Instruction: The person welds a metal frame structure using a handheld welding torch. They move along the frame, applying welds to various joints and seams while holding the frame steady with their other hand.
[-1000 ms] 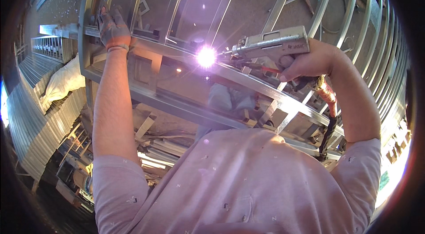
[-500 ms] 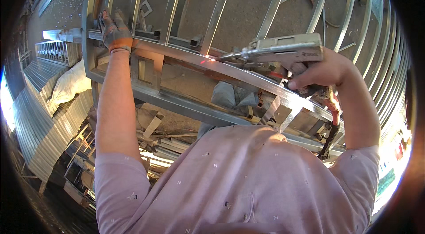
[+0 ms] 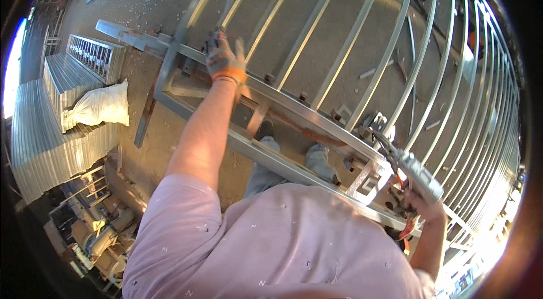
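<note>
My left hand [image 3: 226,66] wears a grey and orange glove and lies on the upper rail of a metal frame [image 3: 317,119], its fingers stretched out and apart. The frame has long square bars running away from me. In my bare right hand [image 3: 424,207] is a handheld laser welding gun [image 3: 419,173], gripped by its handle. Its nozzle points up and left, near the rail and the foot of a bar. No glow shows at the tip. A cable hangs below the handle.
A white sack [image 3: 102,104] rests by corrugated metal sheets [image 3: 39,140] on the left. A loose metal tube [image 3: 121,33] sticks out past the frame's left corner. Metal offcuts lie on the floor among the bars. Clutter stands at lower left.
The bright weld spot on the rail has gone out. My right hand has moved the gun right and nearer to me. The view has shifted; my left hand still lies on the rail.
</note>
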{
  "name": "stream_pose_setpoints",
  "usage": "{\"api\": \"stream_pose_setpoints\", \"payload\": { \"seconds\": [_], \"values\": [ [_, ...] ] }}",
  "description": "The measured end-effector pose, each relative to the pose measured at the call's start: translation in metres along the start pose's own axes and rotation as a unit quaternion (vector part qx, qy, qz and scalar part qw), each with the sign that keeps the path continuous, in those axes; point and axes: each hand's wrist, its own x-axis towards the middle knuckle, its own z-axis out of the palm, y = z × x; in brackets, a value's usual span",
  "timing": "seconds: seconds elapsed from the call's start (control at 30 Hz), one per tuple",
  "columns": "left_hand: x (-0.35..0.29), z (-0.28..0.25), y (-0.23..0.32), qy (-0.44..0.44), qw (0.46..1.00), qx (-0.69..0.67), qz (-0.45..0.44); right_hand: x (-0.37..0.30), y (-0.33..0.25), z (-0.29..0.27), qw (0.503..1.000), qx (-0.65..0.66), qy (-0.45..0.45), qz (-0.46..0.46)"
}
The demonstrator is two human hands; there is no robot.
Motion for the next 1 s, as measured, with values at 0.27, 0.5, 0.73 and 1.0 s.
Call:
{"api": "stream_pose_setpoints", "payload": {
  "seconds": [0.27,0.5,0.73,1.0],
  "values": [
    [0.001,0.004,-0.004,0.018,0.985,-0.155,0.07,-0.112,0.002,0.139,0.961,0.167,0.221,-0.009],
    [-0.036,-0.041,-0.078,0.0,0.889,-0.433,0.149,-0.149,-0.06,0.214,0.946,0.15,0.288,-0.007],
    [-0.132,-0.105,-0.095,-0.143,0.76,-0.542,0.329,-0.155,-0.18,0.218,0.97,0.05,0.221,-0.09],
    [-0.212,-0.164,0.026,-0.608,0.391,-0.556,0.409,-0.116,-0.257,0.243,0.924,-0.145,0.207,-0.286]
  ]
}}
